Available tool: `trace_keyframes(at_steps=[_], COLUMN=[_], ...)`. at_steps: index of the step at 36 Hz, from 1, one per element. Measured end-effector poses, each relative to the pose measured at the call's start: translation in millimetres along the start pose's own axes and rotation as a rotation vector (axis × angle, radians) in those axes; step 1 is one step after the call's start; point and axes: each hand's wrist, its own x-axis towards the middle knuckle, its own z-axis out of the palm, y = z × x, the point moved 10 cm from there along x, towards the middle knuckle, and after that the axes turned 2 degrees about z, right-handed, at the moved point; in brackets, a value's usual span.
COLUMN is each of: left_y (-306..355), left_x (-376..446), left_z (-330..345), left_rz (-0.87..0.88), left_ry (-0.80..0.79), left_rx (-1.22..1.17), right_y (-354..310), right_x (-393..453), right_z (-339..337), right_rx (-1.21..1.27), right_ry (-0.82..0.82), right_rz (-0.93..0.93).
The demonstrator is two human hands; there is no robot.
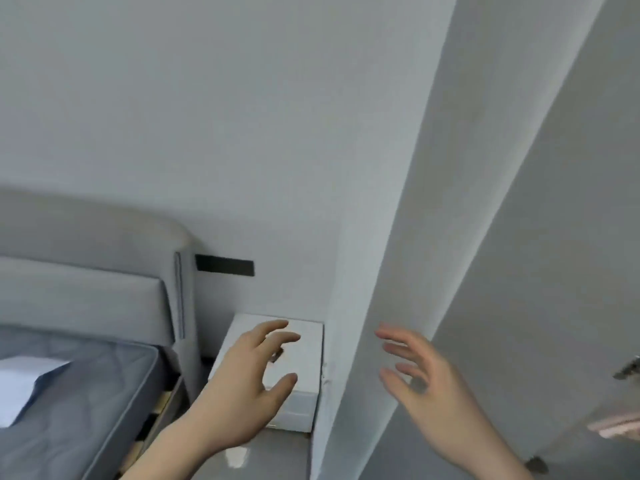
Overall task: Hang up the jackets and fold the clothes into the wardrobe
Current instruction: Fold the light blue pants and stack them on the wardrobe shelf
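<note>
Both hands raised, empty. Left hand [254, 372] fingers loosely spread, hovering over white bedside box [304, 344]; touching or not, cannot tell. Right hand [420, 372] spread too, in front of pale wardrobe door [554, 271]. No jacket in sight. Pink cloth [620, 427] right of right hand, low at frame edge, maybe garment. White cloth [20, 386] far left of left hand, on grey mattress [86, 410]. Judgement: fabric soft, light, floppy; best pinched at shoulders or collar, both hands. Door likely stiff, pull by edge.

Two bare hands and forearms

The left hand [242, 379] and right hand [426, 382] wear no gloves, rings or watch; both forearms are sleeveless as far as visible.
</note>
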Motion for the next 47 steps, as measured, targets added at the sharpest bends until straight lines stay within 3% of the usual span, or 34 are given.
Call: trace_keyframes(at_steps=[9,19,24,31,39,47], left_y=[-98.9,-107.6,-109.6,-115.1,-136.6,-179.7], left_x=[-183.9,-418.5,-519.7,-648.3,-757.1,-828.8], left_z=[-104.3,-182.3,-213.0,-261.5,-295.6,-325.3], left_rz=[-0.5,-0.925,-1.04,-1.163,-1.286,-1.412], left_ry=[0.26,0.533,0.676,0.758,0.777,0.781], left_rx=[0.201,0.327,0.335,0.365,0.349,0.301], right_y=[-51.0,-155.3,-201.1,-260.6,-316.0,-349.7], right_x=[26.5,-61.1,-115.3,-203.4,-308.6,-345.2], right_z=[187.6,380.0,447.5,557.0,658.8,748.8], right_rx=[0.092,0.114,0.096,0.105,0.13,0.071], right_ry=[-0.514,-0.973,-1.085,-1.211,-1.358,-1.461], right_rz=[-0.153,-0.397,-0.484,-0.56,-0.611,-0.662])
